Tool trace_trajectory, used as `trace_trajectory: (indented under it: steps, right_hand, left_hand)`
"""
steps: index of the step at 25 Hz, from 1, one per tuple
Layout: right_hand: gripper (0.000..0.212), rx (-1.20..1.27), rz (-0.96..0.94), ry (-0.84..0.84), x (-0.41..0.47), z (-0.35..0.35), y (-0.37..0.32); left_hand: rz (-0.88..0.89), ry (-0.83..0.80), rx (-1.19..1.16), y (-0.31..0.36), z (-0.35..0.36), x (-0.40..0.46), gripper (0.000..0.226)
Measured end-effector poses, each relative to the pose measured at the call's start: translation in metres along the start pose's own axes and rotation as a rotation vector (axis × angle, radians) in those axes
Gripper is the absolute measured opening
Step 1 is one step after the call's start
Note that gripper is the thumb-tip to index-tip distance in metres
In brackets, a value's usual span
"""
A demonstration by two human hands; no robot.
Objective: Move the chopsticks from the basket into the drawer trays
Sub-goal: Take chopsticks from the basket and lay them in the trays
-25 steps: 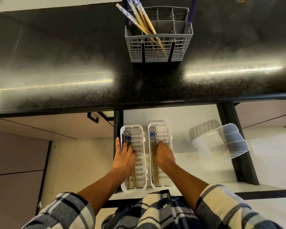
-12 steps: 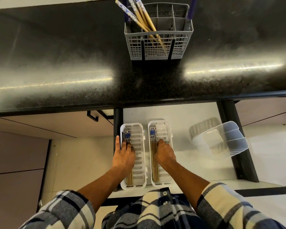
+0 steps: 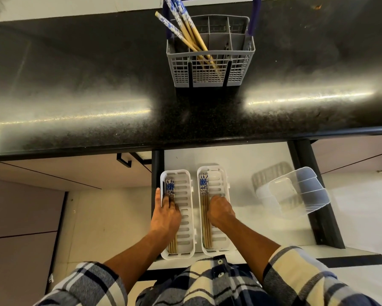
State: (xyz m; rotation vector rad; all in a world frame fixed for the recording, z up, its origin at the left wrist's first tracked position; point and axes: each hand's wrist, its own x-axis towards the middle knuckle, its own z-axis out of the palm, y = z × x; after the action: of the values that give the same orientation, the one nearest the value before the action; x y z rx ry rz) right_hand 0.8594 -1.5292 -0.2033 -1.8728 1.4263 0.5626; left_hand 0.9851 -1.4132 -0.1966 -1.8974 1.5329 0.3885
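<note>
Several chopsticks (image 3: 186, 33), wooden with blue-and-white patterned tops, stand leaning toward 11 o'clock in the left compartment of a grey slotted cutlery basket (image 3: 210, 69) with a dark blue handle. The basket sits on a black speckled surface (image 3: 97, 96) at 12 o'clock.

Below the surface edge, an open drawer (image 3: 240, 164) with a white floor holds two white slotted trays side by side. The left tray (image 3: 186, 217) has a bundle of chopsticks (image 3: 170, 186) along its left side, patterned ends pointing to 12 o'clock. The right tray (image 3: 221, 180) has another bundle of chopsticks (image 3: 204, 191) along its left side, laid the same way.

The left hand (image 3: 165, 217) lies flat over the left tray's chopsticks, fingers extended on them and the thumb outside the tray's left wall; it grips nothing. The right hand (image 3: 221, 212) rests in the right tray just right of its chopsticks, fingers curled downward; whether it pinches anything cannot be told.

At 3 o'clock from the trays, a clear plastic container (image 3: 296, 193) lies tilted against the drawer's dark right rail. Plaid sleeves (image 3: 296, 277) fill the 6 o'clock edge.
</note>
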Motion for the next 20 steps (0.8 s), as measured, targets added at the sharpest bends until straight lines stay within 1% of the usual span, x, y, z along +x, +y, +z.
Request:
trace_trajectory:
  steps: [7, 13, 15, 18, 20]
  right_hand:
    - [0.018, -0.054, 0.012, -0.091, 0.000, 0.003, 0.000]
    - [0.017, -0.052, -0.006, -0.075, -0.005, 0.004, 0.002]
    - [0.017, -0.062, -0.005, -0.053, -0.009, 0.001, 0.001]
    - [0.016, -0.061, -0.019, -0.040, -0.013, -0.017, -0.006]
    - [0.010, -0.049, -0.053, -0.022, -0.014, -0.041, -0.015]
  left_hand:
    - [0.000, 0.022, 0.010, 0.004, 0.004, -0.006, 0.075]
    - [0.000, 0.056, -0.062, 0.004, 0.006, -0.008, 0.071]
    - [-0.007, 0.077, -0.093, 0.003, 0.004, -0.009, 0.065]
    - [-0.040, 0.137, -0.216, -0.002, -0.009, -0.013, 0.053]
    - [-0.098, 0.270, -0.373, -0.014, -0.023, -0.016, 0.048]
